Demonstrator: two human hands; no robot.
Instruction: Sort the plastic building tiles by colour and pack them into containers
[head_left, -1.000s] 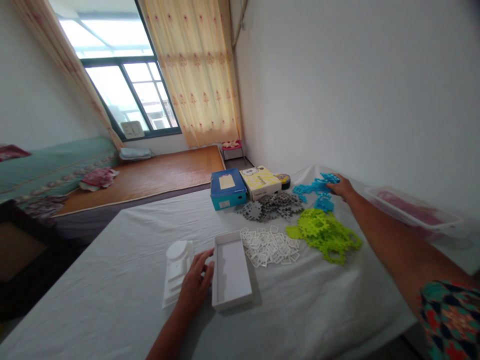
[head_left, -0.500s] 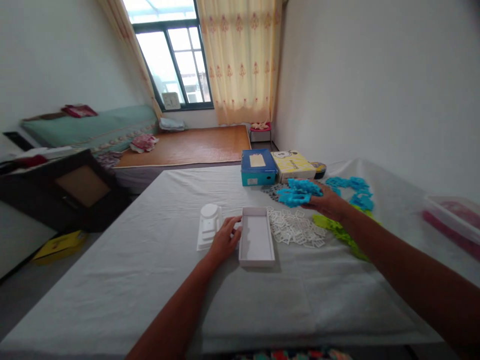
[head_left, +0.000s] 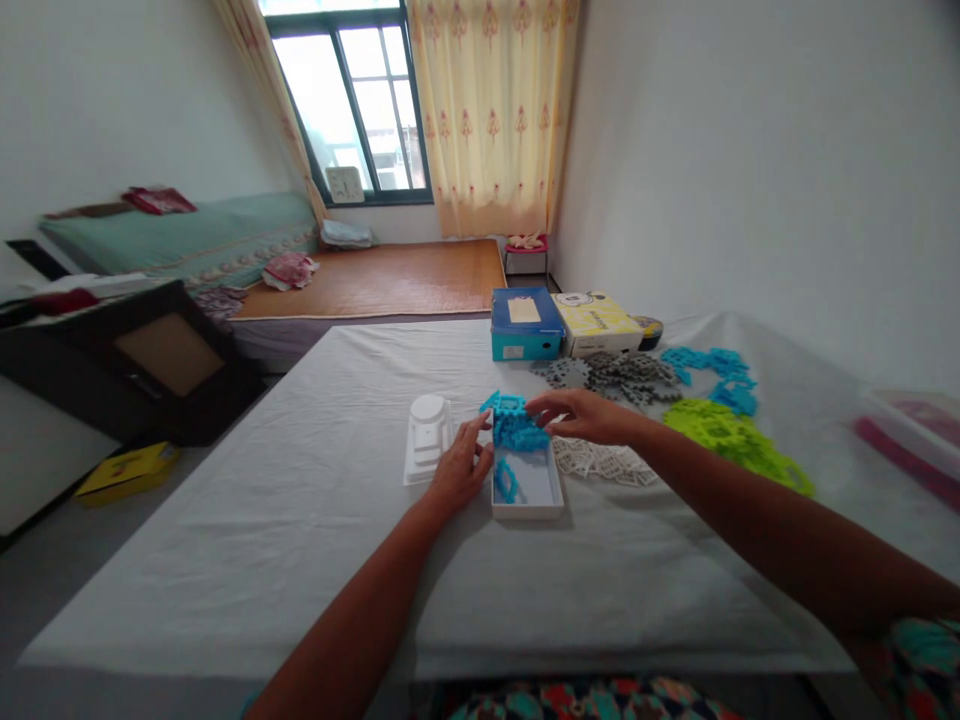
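A shallow white box (head_left: 527, 511) stands on the cloth in front of me, with a heap of blue plastic pieces (head_left: 517, 428) in its far half. One loose blue piece (head_left: 506, 481) lies nearer, inside the box. My left hand (head_left: 459, 466) rests at the box's left wall, fingers apart, fingertips close to the blue heap. Over the right wall reaches my right hand (head_left: 583, 414), its fingers spread and touching or nearly touching the heap's right side. Flat white pieces (head_left: 604, 461) lie in a pile just right of the box, partly behind my right forearm.
Left of the box is a white moulded plastic tray (head_left: 428, 440). Grey pieces (head_left: 630, 376), lime-green pieces (head_left: 724, 435) and more blue pieces (head_left: 712, 368) lie to the right. A blue box (head_left: 526, 325) and a yellow box (head_left: 600, 322) stand behind. A clear tub (head_left: 911, 430) is far right.
My right hand has come left from above the grey pieces, and its bunch of blue pieces is now in the white box. My left hand has stayed at the box's left side.
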